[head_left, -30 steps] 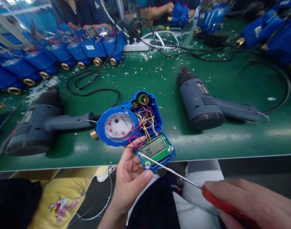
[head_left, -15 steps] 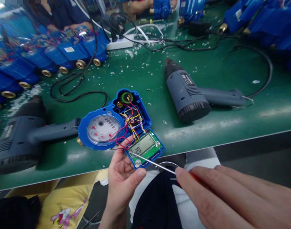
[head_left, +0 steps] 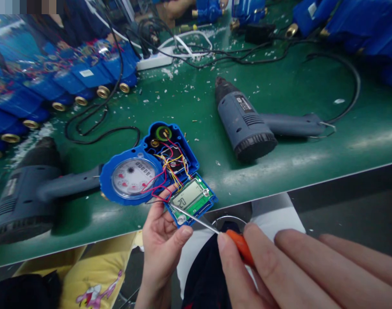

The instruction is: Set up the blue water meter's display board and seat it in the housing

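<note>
An open blue water meter [head_left: 141,171] lies at the near edge of the green bench, with a round dial, coloured wires [head_left: 170,165] and a green circuit board [head_left: 189,197] whose display reads 20. My left hand [head_left: 162,246] holds the board's lower corner, thumb beside a screw. My right hand [head_left: 299,274] grips an orange-handled screwdriver [head_left: 215,231]; its thin shaft reaches up-left and the tip rests at the board's near left corner.
Two grey heat guns lie on the bench, one at left [head_left: 25,193], one at right [head_left: 247,124], with black cables. A row of blue meters [head_left: 64,81] lines the back left. A white power strip [head_left: 154,60] and another person's hands sit at the far edge. White scraps litter the mat.
The view has shifted, so the meter sits further left in frame. My right hand has slid up the screwdriver toward the board, and its fingers now fill the lower right.
</note>
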Demonstrator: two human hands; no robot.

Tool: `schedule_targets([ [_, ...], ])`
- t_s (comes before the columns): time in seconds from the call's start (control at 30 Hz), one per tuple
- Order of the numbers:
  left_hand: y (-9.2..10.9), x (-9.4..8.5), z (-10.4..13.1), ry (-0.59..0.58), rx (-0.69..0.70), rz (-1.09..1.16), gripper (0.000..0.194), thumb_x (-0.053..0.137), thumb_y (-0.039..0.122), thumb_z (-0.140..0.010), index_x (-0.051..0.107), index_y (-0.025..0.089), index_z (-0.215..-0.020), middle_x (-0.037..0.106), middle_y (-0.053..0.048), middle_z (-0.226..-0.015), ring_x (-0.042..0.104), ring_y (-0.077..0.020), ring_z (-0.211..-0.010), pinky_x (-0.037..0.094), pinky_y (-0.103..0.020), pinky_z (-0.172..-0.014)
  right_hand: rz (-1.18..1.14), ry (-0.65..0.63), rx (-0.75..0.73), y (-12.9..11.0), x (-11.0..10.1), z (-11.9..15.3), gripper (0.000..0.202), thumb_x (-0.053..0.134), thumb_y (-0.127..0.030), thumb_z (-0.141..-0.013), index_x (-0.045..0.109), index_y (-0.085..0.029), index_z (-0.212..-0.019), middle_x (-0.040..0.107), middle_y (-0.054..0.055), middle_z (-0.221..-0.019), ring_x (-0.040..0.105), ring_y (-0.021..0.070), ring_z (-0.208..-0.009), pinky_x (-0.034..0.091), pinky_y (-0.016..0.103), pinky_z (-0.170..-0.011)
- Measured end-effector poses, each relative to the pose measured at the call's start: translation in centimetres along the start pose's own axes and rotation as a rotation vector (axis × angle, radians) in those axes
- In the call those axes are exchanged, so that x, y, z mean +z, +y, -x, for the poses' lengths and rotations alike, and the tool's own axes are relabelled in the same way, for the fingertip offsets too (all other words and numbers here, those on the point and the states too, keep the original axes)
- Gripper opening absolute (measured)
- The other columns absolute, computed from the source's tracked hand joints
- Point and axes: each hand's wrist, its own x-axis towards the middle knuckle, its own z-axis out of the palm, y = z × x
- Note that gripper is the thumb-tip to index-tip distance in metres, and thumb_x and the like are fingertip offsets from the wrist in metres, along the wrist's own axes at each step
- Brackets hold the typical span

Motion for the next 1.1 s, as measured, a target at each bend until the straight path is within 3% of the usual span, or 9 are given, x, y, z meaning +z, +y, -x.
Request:
schedule_targets([
  [0.13,-0.2,-0.2,0.1,0.038,-0.012,-0.048,0.065,0.091,0.021,-0.064,0.066,0.022,-0.124,0.079,-0.009,-0.100,0.076,-0.0258,-0.087,0.063,-0.027,-0.075,0.005,-0.077,0.146,-1.2,-0.9,-0.8,0.025,0.062,-0.005,-0.087,0.068,-0.029,-0.090,0.075,-0.007,-0.073,0.067,0.0131,-0.058,0.048,0.028,-0.043],
  [0.27,-0.2,-0.3,0.0,0.037,0.000,-0.049,0.066,0.093,0.026,-0.062,0.067,0.022,-0.123,0.079,-0.010,-0.095,0.077,-0.0265,-0.083,0.063,-0.026,-0.072,-0.009,-0.096,0.196,-1.6,-1.3,-1.5,0.037,0.058,0.005,-0.085,0.066,-0.031,-0.084,0.071,-0.011,-0.066,0.066,0.0102,-0.056,0.048,0.027,-0.041],
  [0.4,-0.4,-0.3,-0.1,0.013,0.007,-0.036,0.065,0.093,0.026,-0.063,0.067,0.023,-0.123,0.079,-0.010,-0.095,0.077,-0.0260,-0.082,0.062,-0.025,-0.072,-0.046,-0.092,0.206,-0.8,-1.1,-1.4,0.037,0.054,0.004,-0.086,0.066,-0.031,-0.086,0.071,-0.010,-0.066,0.064,0.0103,-0.052,0.047,0.027,-0.040],
  [0.6,-0.2,-0.1,-0.2,0.040,-0.017,-0.016,0.065,0.093,0.023,-0.061,0.068,0.024,-0.121,0.079,-0.009,-0.095,0.077,-0.0269,-0.085,0.062,-0.028,-0.076,-0.051,-0.010,-0.057,1.2,-0.8,-0.5,0.028,0.057,-0.007,-0.084,0.069,-0.032,-0.088,0.074,-0.007,-0.076,0.062,0.0110,-0.052,0.049,0.029,-0.042],
  [0.8,0.3,0.5,-0.3,0.035,-0.043,0.041,0.062,0.096,0.024,-0.057,0.070,0.027,-0.114,0.080,-0.003,-0.090,0.077,-0.0217,-0.084,0.061,-0.024,-0.078,0.146,-0.162,-0.206,1.2,-2.6,-0.9,0.029,0.052,-0.008,-0.082,0.073,-0.024,-0.095,0.077,-0.003,-0.086,0.069,0.0177,-0.070,0.057,0.035,-0.059],
  [0.97,-0.6,0.0,0.1,0.047,0.045,-0.018,0.064,0.094,0.020,-0.061,0.067,0.028,-0.119,0.079,-0.002,-0.095,0.076,-0.0172,-0.082,0.060,-0.019,-0.075,0.156,-0.122,0.062,0.1,-3.9,-0.7,0.028,0.061,-0.014,-0.078,0.074,-0.032,-0.096,0.077,-0.006,-0.088,0.072,0.0202,-0.077,0.059,0.038,-0.077],
  [1.1,-1.0,0.0,0.1,0.006,0.098,-0.047,0.063,0.092,0.020,-0.066,0.065,0.028,-0.123,0.079,-0.004,-0.100,0.076,-0.0190,-0.085,0.061,-0.020,-0.075,-0.162,-0.034,0.443,0.1,-4.1,-0.1,0.029,0.054,-0.023,-0.088,0.073,-0.042,-0.100,0.077,-0.013,-0.093,0.072,0.0103,-0.082,0.056,0.022,-0.082],
])
